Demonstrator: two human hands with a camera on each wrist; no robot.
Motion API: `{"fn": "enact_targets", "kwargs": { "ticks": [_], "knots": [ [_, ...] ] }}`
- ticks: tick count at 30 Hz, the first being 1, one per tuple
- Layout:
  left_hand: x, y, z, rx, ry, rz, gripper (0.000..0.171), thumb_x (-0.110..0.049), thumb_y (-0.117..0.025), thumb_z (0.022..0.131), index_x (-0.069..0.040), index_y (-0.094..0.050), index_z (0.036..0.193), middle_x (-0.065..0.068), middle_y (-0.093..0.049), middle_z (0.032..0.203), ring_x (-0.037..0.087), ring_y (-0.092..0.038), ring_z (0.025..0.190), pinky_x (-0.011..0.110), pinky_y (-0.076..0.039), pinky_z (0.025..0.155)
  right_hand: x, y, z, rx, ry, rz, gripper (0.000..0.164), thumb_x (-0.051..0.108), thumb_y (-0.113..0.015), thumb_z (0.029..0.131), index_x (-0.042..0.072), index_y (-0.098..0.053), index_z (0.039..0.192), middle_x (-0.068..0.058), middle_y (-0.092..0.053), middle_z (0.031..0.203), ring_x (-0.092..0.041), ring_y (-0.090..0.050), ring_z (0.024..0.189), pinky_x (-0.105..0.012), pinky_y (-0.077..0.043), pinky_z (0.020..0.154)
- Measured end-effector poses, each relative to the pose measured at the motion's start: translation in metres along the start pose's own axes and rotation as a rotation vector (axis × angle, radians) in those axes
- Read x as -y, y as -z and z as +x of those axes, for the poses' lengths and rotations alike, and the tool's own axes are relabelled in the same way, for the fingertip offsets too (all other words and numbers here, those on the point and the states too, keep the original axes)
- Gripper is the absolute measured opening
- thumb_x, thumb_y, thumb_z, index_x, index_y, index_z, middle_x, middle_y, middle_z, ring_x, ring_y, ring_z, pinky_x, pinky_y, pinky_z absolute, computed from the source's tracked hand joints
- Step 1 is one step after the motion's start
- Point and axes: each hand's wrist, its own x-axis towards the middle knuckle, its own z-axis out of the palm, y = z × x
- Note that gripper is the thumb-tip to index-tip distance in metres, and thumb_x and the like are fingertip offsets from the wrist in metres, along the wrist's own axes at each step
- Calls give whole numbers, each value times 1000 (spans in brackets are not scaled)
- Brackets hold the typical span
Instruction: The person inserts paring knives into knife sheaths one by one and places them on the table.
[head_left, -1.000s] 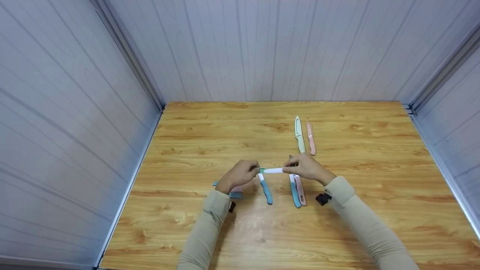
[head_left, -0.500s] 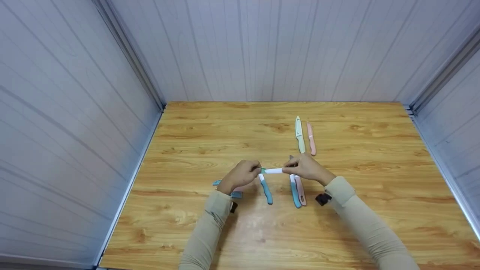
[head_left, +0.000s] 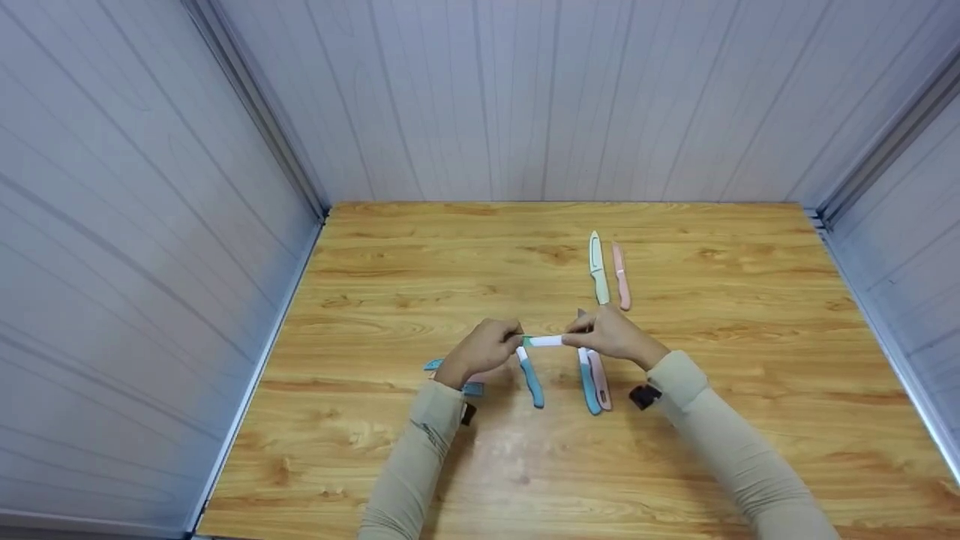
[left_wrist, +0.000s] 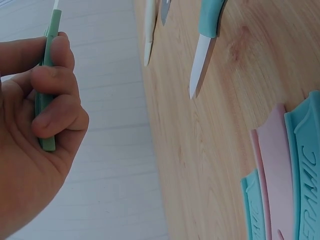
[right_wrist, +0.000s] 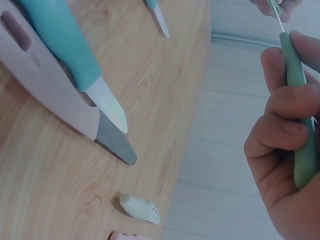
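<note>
Right hand (head_left: pixel 611 335): grip curled round the handle of a green knife (head_left: pixel 547 340), held above the counter (head_left: pixel 337 457). Left hand (head_left: pixel 484 349): grip pinching a green sheath (left_wrist: pixel 44 101), blade running to it. Blue-handled knife (head_left: pixel 533 386) lies near, on the counter.

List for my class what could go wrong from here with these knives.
The green-handled knife points its white blade toward the left hand, which holds the green sheath; a slip might cut that hand.
A blue-handled knife lies unsheathed on the table near the right hand; lowering that hand carelessly could mean a cut.
</note>
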Motion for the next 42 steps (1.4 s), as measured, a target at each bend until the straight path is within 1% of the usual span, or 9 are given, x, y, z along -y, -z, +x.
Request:
{"fn": "enact_targets", "kwargs": {
  "ticks": [3, 9, 12, 16, 22, 27, 34, 38, 42],
  "knots": [
    [0, 0, 0, -6, -5, 6, 18, -19, -42, 93, -14, -57, 84, -3, -50, 70, 9, -43, 58, 23, -37, 55, 0, 0, 1, -5, 9, -11, 14, 32, -63, 81, 21, -72, 85, 8, -65, 73, -12, -58, 59, -30, -47, 53],
    [1, -2, 1, 0, -11, -25, 20, -17, -42, 94, -8, -57, 87, -2, -49, 68, 10, -41, 56, 24, -36, 53, 1, -2, 2, -3, 14, -7, 19, 31, -64, 81, 15, -72, 87, 3, -66, 78, -11, -60, 65, -29, -48, 56],
    [0, -2, 2, 13, 10, -24, 20, -18, -41, 94, -10, -57, 88, -3, -49, 68, 10, -41, 55, 23, -36, 53, 1, -2, 3, 1, 20, -13, 20, 31, -63, 81, 15, -72, 87, 2, -66, 79, -10, -60, 66, -28, -48, 57],
    [-2, -2, 2, 19, 35, -8, 20, -20, -41, 94, -11, -58, 88, -2, -51, 69, 10, -42, 55, 24, -36, 53, 2, -3, 4, 0, 38, -34, 17, 32, -63, 81, 18, -72, 84, 5, -65, 76, -10, -58, 62, -29, -46, 55],
    [-3, -3, 3, 19, 30, 12, 23, -20, -40, 94, -8, -59, 90, 3, -54, 73, 11, -43, 56, 25, -37, 54, 4, -3, 4, -2, 24, -48, 13, 29, -64, 81, 19, -72, 82, 8, -64, 71, -10, -56, 59, -29, -45, 53],
    [-4, -5, 4, 17, 21, 8, 21, -21, -41, 94, -11, -58, 88, -1, -52, 70, 11, -43, 55, 24, -37, 53, 5, -4, 4, 4, 25, -50, 15, 29, -63, 81, 17, -72, 83, 5, -64, 73, -11, -56, 61, -28, -45, 53],
    [-4, -7, 4, 16, 27, 13, 21, -20, -42, 94, -8, -59, 89, -2, -49, 67, 10, -40, 53, 23, -35, 51, 5, -6, 3, 14, 31, -43, 16, 30, -62, 82, 17, -72, 84, -3, -66, 75, -11, -55, 61, -28, -44, 53],
    [-5, -7, 4, 19, 24, 18, 19, -20, -41, 94, -13, -57, 86, -3, -48, 66, 10, -40, 53, 23, -35, 51, 5, -6, 4, 9, 28, -54, 16, 31, -62, 82, 18, -72, 84, 2, -65, 75, -10, -55, 60, -28, -44, 52],
    [-7, -6, 4, 24, 28, 15, 19, -19, -40, 94, -15, -57, 86, -2, -49, 66, 10, -40, 51, 23, -35, 50, 6, -7, 4, 5, 15, -60, 17, 32, -62, 82, 19, -72, 85, 6, -65, 76, -9, -57, 61, -32, -47, 56]
  ]
}}
